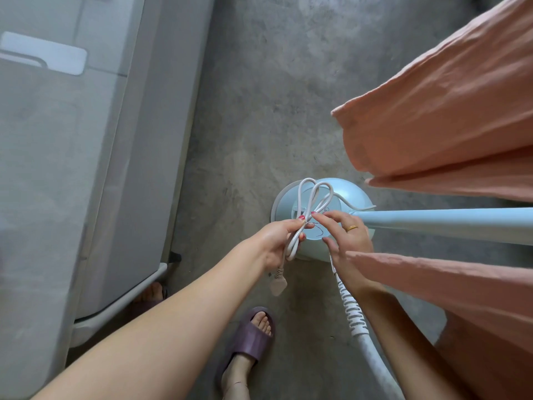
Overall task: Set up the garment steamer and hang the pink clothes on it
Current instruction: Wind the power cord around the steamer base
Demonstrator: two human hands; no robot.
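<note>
The bundled white power cord (305, 215) sits just above the pale-blue steamer base (346, 197), low of centre in the view. The left hand (277, 241) grips the folded loops mid-bundle, fingers curled round them, the plug (278, 285) dangling at 6 o'clock. The right hand (346, 238) has its fingers nearly straight, tips picking at the thin tie at the bundle's waist. To do it well, she should probably hold the loops steady and unwind the tie fully before pulling. The pink clothes (450, 116) hang at 2 o'clock, the steamer pole (447, 222) runs toward 3, and a grey appliance (72, 168) stands at 9.
</note>
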